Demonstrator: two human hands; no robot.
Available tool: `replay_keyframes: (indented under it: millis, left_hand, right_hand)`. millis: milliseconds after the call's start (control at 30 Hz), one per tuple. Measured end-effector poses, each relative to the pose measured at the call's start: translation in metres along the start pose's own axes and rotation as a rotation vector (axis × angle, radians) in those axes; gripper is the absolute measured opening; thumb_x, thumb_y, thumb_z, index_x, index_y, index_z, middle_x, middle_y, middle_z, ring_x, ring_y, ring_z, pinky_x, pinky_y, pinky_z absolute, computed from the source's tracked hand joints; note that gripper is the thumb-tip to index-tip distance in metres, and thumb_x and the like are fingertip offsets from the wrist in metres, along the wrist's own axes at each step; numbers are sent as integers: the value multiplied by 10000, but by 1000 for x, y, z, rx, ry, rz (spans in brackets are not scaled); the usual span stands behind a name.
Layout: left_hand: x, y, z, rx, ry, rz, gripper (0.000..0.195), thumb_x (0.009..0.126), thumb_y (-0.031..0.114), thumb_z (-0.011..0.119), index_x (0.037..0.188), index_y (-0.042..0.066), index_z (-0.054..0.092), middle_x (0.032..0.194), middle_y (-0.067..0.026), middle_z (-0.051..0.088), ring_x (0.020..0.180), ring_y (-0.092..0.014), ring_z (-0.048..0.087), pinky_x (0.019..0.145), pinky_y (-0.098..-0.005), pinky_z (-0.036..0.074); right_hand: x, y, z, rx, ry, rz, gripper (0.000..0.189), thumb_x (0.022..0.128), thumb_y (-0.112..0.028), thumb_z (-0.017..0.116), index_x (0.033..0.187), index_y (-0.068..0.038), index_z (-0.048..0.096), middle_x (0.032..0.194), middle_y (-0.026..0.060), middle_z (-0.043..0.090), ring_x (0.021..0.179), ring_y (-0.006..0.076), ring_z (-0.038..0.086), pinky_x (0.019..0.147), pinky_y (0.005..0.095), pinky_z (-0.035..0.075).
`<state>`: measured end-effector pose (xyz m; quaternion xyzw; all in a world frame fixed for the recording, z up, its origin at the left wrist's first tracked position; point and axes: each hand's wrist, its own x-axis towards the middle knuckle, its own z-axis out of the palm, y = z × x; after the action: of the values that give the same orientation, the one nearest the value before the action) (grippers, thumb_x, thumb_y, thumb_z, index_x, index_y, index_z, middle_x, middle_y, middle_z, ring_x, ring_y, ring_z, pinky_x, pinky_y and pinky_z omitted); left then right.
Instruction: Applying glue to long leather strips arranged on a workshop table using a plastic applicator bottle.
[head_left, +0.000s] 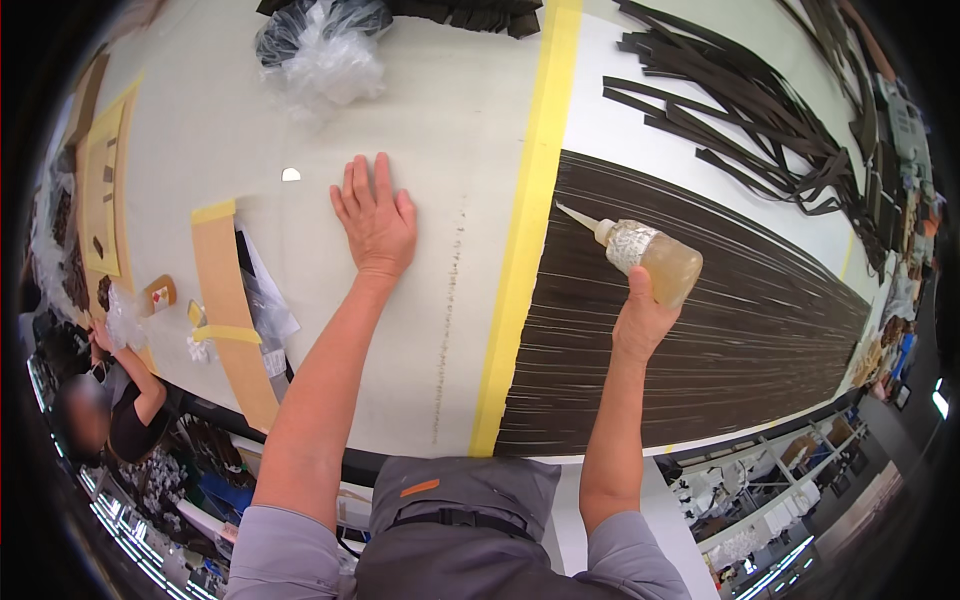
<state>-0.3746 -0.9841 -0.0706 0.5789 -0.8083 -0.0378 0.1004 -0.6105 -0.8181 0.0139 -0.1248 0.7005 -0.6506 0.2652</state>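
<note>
My left hand (377, 217) lies flat on the pale tabletop (427, 112), fingers slightly apart and holding nothing. In my right hand (646, 322) is a squeeze bottle (660, 262) of cloudy amber liquid, tilted so that its thin nozzle points left. The nozzle tip is over the upper left end of closely laid dark brown strips (675, 337); whether it touches them I cannot tell. Yellow tape (529, 195) runs along the left ends of these strips. Between my left hand and the tape, a line of brownish residue (450, 300) marks the tabletop.
Loose dark strips (720, 97) lie tangled at the upper right. Crumpled clear plastic (337, 67) sits at the top. Left of my forearm are a taped brown cardboard strip (229, 300) and a small orange-brown container (160, 295). Another person (135, 405) is at the table's far left.
</note>
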Motion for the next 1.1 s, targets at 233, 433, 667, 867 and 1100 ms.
replay_keyframes:
  millis: [233,433,667,867,1100]
  left_hand:
    - [-1,-22,-4,-65,22,-18,549,773,218,497,1277,42,365,1327,-201,307,1281,-338,228,1031,-572,127]
    - [-8,11,6,-199,-12,-50,561,814,252,455,1305,14,325,1371,-206,242,1310,-321,168,1067,-531,90]
    - [-28,-33,-28,-165,-8,8,527,830,234,440,1305,35,327,1376,-165,245,1302,-293,189,1081,-477,100]
    - [-25,-27,-27,-193,-43,-9,519,834,228,425,1306,38,323,1374,-158,250,1300,-290,191,1080,-478,101]
    - [-26,-27,-28,-158,-50,3,529,827,224,429,1307,31,318,1374,-157,248,1300,-296,188,1078,-480,103]
  right_hand:
    - [1,16,-18,60,183,58,430,813,-10,578,1208,42,417,1137,123,500,1025,220,512,906,330,420]
    - [10,-22,-58,558,-229,136,748,774,-290,655,1319,20,246,1344,213,315,1227,320,357,1062,416,291]
    - [-22,-14,-3,670,-447,249,847,693,-322,728,1299,34,256,1311,201,356,1199,316,397,1013,395,375]
    - [-31,-12,13,732,-449,336,888,673,-358,740,1309,9,241,1271,186,398,1174,319,418,1043,403,334]
    - [-40,-22,19,737,-449,351,873,688,-433,698,1315,-29,245,1226,160,439,1122,283,470,1000,393,393]
